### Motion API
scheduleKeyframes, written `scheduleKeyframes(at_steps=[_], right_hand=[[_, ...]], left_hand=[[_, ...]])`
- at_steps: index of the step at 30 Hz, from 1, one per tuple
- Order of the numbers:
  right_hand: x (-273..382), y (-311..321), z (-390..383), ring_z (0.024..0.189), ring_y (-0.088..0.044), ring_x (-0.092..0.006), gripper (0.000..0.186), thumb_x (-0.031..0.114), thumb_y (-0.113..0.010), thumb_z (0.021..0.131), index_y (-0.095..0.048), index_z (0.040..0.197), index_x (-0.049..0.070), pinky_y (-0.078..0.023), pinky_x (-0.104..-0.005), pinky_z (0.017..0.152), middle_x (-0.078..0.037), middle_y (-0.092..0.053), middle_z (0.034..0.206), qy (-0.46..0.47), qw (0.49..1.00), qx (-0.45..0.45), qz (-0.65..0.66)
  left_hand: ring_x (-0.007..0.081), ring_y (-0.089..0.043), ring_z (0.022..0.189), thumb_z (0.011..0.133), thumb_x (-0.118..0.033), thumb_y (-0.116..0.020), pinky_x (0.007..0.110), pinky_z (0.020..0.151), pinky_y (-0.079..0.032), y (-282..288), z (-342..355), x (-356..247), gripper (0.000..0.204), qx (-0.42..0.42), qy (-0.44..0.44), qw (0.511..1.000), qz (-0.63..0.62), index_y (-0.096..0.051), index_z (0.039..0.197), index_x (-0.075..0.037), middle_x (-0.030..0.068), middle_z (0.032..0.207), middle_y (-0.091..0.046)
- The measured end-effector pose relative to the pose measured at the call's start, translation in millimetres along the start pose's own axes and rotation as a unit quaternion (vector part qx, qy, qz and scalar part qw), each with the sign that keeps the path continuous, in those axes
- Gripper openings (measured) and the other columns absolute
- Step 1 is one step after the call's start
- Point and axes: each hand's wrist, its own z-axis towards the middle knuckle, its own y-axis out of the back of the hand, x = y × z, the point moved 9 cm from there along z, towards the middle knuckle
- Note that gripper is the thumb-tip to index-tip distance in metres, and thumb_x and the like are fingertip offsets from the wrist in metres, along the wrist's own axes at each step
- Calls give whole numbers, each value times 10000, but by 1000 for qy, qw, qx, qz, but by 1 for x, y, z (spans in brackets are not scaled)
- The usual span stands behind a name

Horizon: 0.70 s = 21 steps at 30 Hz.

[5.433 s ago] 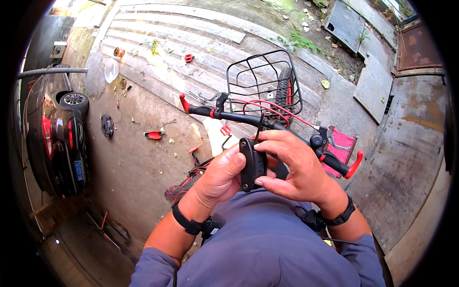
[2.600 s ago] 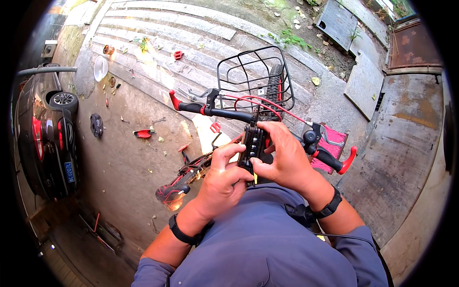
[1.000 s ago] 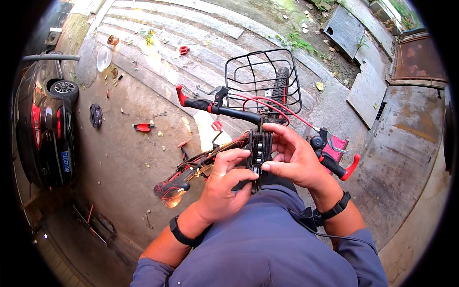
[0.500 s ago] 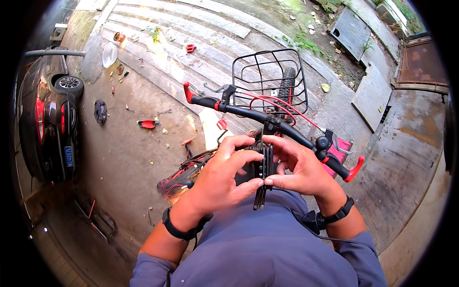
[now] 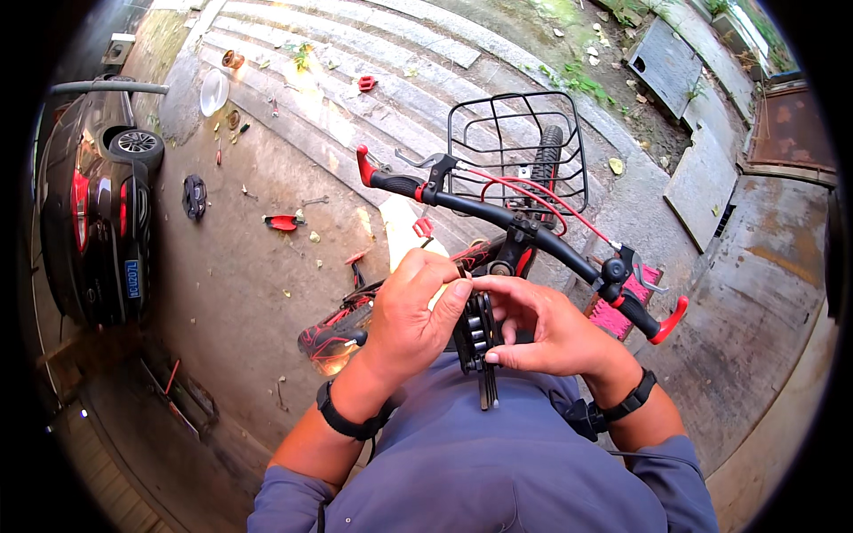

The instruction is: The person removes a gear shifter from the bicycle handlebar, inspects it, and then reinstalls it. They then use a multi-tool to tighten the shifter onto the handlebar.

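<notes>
Above the bicycle handlebar (image 5: 524, 226), a black folding multi-tool (image 5: 478, 342) was pinched by the fingers of both hands; a folded-out key could be dropped or fingers nipped.

Both forearms rise from the lower edge, elbows wide, wrists angling inward so the hands meet in front of the chest. The left hand (image 5: 416, 306) is curled, knuckles up, its fingertips pinching toward the centre. The right hand (image 5: 544, 329) faces it, palm turned inward, fingers bent, thumb stretched low and forward. A dark band circles each wrist, sleeves pushed back above them.
</notes>
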Motion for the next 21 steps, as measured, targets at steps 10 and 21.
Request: scheduleKeyframes(at_steps=[10,21], right_hand=[[-17,-2,20,1092,-623,-120,595,7,-736,889,-489,1430,31,-522,-290,946,-52,-625,1253,-40,972,-41,229],[-53,-8,52,853,-582,-41,482,128,-675,965,-568,1424,24,-492,-236,701,-8,-670,1036,-142,977,-54,149]], left_hand=[[245,-632,1101,965,-325,-715,360,945,-517,-11,-13,30,396,32,55,987,-150,-645,1167,9,157,1204,-638],[96,-590,1048,1038,-279,-632,280,927,-497,-23,-39,99,362,41,268,904,-331,-551,1248,4,53,1135,-631]])
